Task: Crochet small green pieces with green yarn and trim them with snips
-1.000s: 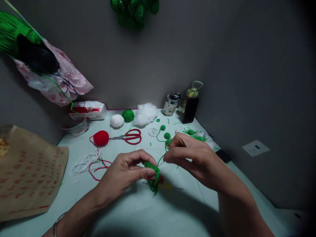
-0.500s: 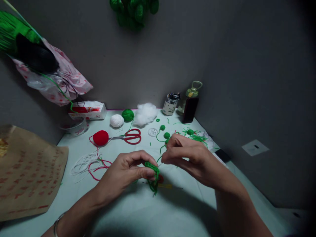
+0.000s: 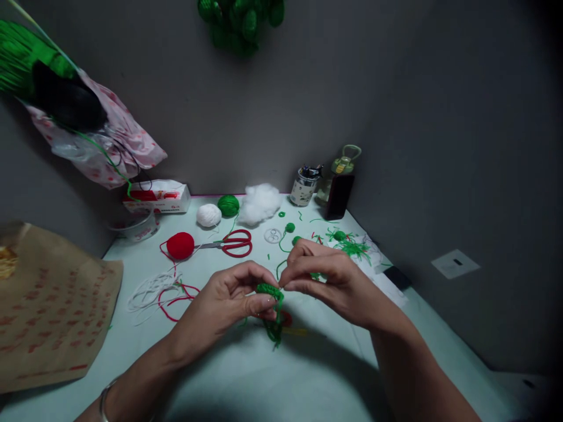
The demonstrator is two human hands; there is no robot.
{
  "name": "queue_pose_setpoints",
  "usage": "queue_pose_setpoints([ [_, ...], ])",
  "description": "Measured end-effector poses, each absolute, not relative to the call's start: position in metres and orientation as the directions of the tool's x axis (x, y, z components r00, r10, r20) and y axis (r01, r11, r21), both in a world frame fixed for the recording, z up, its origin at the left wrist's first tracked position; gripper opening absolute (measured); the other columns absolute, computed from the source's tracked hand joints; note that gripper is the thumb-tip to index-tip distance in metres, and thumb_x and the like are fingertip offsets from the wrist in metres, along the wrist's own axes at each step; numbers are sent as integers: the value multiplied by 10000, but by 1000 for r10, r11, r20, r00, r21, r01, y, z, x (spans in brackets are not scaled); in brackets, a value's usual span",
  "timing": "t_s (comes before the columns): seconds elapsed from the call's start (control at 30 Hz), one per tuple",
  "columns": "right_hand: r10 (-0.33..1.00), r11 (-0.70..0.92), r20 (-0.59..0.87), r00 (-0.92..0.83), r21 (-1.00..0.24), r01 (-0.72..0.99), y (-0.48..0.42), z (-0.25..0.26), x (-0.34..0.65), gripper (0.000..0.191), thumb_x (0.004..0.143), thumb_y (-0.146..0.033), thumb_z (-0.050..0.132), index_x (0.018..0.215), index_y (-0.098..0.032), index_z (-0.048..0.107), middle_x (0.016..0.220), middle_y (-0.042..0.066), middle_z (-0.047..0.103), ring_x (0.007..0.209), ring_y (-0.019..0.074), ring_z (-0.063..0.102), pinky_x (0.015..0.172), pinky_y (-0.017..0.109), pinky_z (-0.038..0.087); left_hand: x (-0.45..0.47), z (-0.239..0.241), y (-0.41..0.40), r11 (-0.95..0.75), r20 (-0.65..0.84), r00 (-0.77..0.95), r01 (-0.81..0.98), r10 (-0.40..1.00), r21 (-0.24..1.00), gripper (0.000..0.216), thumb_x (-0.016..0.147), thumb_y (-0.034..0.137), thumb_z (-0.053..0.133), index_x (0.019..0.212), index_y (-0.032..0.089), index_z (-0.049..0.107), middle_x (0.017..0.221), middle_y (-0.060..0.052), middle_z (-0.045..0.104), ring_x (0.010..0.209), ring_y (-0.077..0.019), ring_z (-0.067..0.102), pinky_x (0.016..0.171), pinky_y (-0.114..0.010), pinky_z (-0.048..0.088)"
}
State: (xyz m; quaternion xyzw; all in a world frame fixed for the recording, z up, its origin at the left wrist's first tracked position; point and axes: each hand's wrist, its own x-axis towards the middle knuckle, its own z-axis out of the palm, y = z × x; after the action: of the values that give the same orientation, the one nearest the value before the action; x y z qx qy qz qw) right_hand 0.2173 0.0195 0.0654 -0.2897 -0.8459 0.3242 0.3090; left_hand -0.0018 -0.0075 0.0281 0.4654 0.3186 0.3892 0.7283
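Note:
My left hand (image 3: 235,299) pinches a green crocheted piece (image 3: 267,289) between thumb and fingers, and loose green yarn (image 3: 273,333) dangles below it. My right hand (image 3: 328,281) is closed, with thumb and fingertips pressed together close to the right end of that piece. A thin pale needle (image 3: 281,288) barely shows at those fingertips; most of it is hidden. Green yarn (image 3: 278,269) curves up behind the right fingertips towards small green crocheted balls (image 3: 290,227). Under the hands lies a yellow-handled tool (image 3: 294,332), partly covered.
Red-handled scissors (image 3: 236,243) lie beside a red yarn ball (image 3: 180,246). Farther back are white yarn (image 3: 209,215), green yarn (image 3: 228,205), stuffing (image 3: 259,204), a pen can (image 3: 303,189) and a phone (image 3: 339,197). A paper bag (image 3: 57,310) stands left; green scraps (image 3: 354,251) lie right.
My right hand has moved left and down, bringing its fingertips up to the crocheted piece. The needle shaft between them shows less. My left hand stays nearly in place.

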Motion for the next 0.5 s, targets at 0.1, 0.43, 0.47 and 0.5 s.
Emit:
queue_pose_setpoints([
  [0.1, 733, 607, 348, -584, -723, 330, 19, 65, 212, 51, 930, -207, 686, 911, -183, 727, 860, 7, 646, 809, 107, 600, 744, 246, 469, -1, 27, -7, 245, -86, 477, -282, 875, 928, 133, 830, 245, 778, 922, 203, 691, 811, 33, 640, 720, -106, 659, 723, -235, 536],
  [0.43, 639, 763, 399, -657, -432, 480, -4, 62, 198, 149, 989, -139, 544, 1045, -168, 678, 913, 60, 666, 750, 136, 603, 622, 249, 460, 0, 18, -3, 149, -67, 388, -186, 919, 971, 196, 831, 317, 762, 866, 182, 625, 811, 29, 597, 774, -120, 556, 703, -220, 446],
  [0.47, 637, 768, 400, -659, -399, 501, -6, 62, 197, 159, 985, -126, 533, 1021, -170, 681, 915, 65, 668, 742, 142, 603, 603, 253, 450, 0, 18, -3, 153, -75, 391, -173, 917, 973, 205, 821, 312, 766, 853, 181, 612, 800, 33, 585, 761, -119, 548, 691, -221, 440],
  [0.5, 642, 765, 416, -644, -410, 497, -7, 63, 197, 157, 980, -122, 534, 1000, -174, 681, 938, 71, 672, 749, 146, 614, 604, 257, 455, 1, 18, -3, 158, -85, 394, -158, 915, 975, 211, 811, 304, 769, 845, 182, 600, 798, 36, 577, 753, -118, 544, 686, -223, 436],
])
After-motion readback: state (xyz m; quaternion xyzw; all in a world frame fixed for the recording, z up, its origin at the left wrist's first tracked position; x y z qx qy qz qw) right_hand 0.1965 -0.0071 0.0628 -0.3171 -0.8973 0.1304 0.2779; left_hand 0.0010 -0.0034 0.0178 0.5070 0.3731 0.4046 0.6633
